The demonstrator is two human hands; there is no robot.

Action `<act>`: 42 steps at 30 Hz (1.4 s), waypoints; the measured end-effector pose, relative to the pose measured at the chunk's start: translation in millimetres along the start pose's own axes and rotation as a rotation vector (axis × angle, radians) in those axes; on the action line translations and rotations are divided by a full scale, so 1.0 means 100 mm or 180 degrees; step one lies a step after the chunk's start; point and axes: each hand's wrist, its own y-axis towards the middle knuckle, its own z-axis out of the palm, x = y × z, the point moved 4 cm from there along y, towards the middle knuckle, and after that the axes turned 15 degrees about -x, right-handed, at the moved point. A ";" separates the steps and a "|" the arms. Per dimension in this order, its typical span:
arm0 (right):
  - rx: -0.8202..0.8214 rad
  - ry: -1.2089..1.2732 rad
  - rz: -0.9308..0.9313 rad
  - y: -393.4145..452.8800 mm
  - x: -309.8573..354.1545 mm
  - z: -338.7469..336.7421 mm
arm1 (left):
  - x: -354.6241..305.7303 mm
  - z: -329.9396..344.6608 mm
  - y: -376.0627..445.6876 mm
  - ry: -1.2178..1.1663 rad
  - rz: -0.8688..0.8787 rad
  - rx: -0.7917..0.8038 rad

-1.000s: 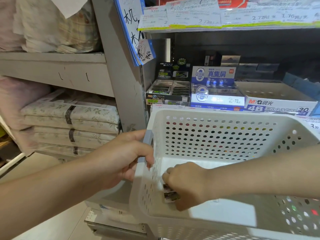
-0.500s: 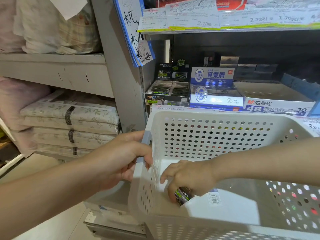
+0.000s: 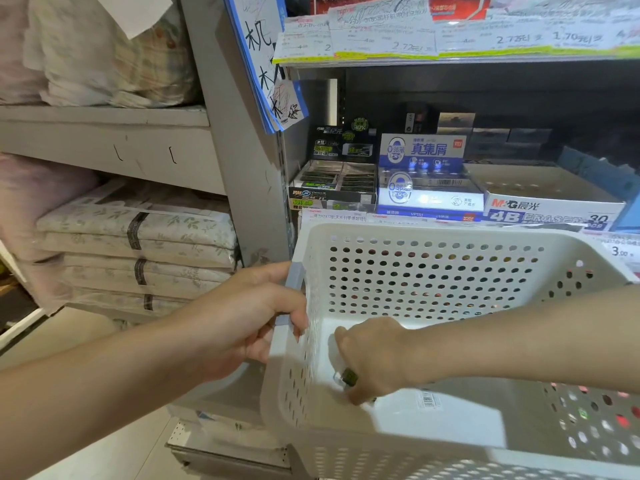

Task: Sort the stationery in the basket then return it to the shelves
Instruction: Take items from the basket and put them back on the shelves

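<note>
Inside the basket: a hand closes on a small eraser

Low in the white perforated basket (image 3: 433, 271), near its left wall, the right hand (image 3: 377, 358) curls around a small dark, green-labelled eraser (image 3: 349, 377). The left hand (image 3: 242, 317) grips the basket's grey handle (image 3: 294, 278). Just behind, a shelf holds eraser display boxes (image 3: 429, 188); folded bedding (image 3: 138, 237) is stacked left.

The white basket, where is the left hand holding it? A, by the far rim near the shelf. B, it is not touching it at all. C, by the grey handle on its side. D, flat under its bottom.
C: the left hand has its fingers curled round the grey handle on the side wall of the white basket.
</note>
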 end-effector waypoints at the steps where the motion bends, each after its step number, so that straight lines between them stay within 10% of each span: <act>1: -0.0003 0.0046 -0.0026 0.01 0.00 -0.03 | 0.00 0.00 0.00 0.0003 0.0000 -0.0006; 20: -0.1147 0.1900 0.0134 -0.15 -0.91 -1.60 | 0.02 -0.11 0.10 0.0157 0.0100 -0.0037; 30: -0.2062 0.1357 0.0855 0.68 -1.52 -1.93 | 0.02 -0.12 0.10 0.0201 0.0148 0.0082; 42: -0.1554 0.1831 0.0949 1.26 -1.63 -1.71 | 0.04 -0.17 0.10 0.0181 0.0245 0.0152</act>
